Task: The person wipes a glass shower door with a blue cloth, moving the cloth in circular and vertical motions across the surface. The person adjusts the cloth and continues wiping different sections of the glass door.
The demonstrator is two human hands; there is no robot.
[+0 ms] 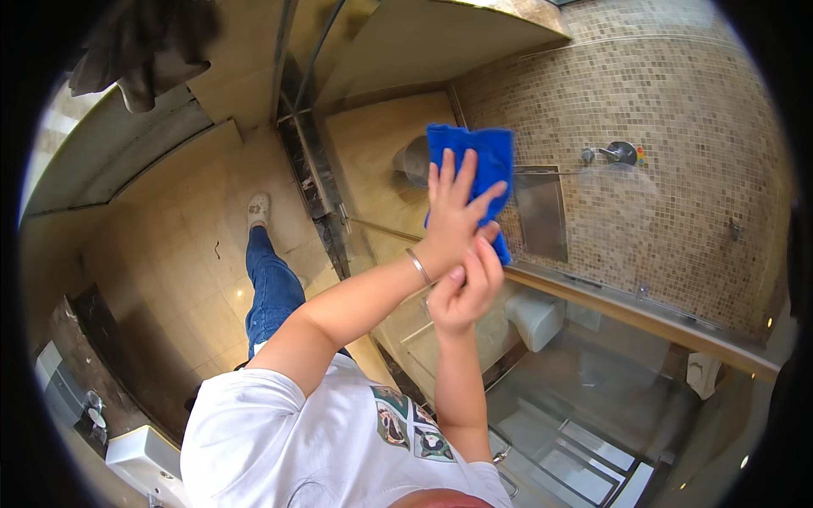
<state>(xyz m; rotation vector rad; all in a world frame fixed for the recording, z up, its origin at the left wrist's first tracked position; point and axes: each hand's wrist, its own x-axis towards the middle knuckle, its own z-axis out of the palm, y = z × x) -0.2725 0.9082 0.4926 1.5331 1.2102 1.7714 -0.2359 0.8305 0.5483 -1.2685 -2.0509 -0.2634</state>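
My left hand [454, 206] lies spread over a blue cloth [492, 159], its back towards me, and holds it flat against what looks like a clear glass panel. A silver bangle [418, 267] circles that wrist. Just below the cloth's lower part is my right hand [467, 286], fingers loosely curled, close to the left thumb. No object shows in it, but its palm side is partly hidden and its fingers are slightly blurred. Whether it touches the cloth or the other hand is unclear.
Mosaic tiles cover the shower wall [686, 114], with a mixer tap [619, 153] on it. A metal rail [635, 314] slants across the right. A dark marble sill [311, 171] crosses the floor by my shoe [259, 208]. A white basin [145, 454] stands lower left.
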